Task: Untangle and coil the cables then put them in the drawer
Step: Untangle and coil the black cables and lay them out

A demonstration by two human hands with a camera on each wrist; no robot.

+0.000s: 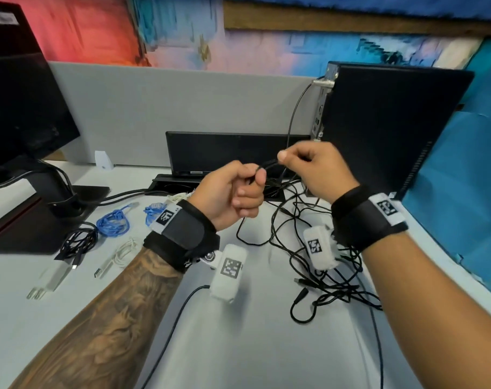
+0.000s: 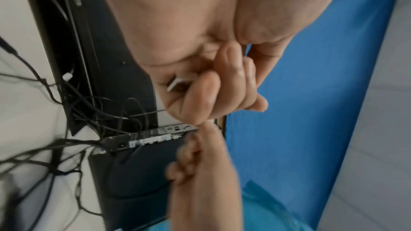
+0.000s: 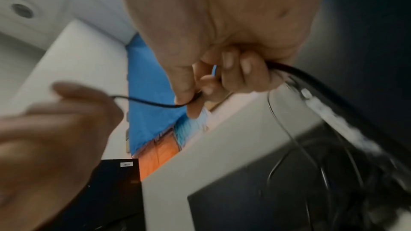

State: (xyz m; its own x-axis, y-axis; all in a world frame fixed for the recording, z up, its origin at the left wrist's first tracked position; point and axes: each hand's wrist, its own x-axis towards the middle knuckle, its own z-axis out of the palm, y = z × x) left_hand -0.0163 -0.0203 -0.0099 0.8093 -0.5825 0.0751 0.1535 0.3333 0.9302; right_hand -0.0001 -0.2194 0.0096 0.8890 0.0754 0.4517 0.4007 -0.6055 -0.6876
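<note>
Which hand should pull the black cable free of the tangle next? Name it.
Right. The right hand pinches the black cable and sits above the tangle, free to draw it out, while the left hand grips and anchors the cable's other part.

On the pale desk [image 1: 238, 346]: tangled black cables [image 1: 317, 265] at right, two blue coils [image 1: 113, 221], a black bundle [image 1: 78, 242], a white cable [image 1: 118, 258], a plug [image 1: 46, 284], monitor base [image 1: 42, 217], upright computer [image 1: 384, 127].
</note>
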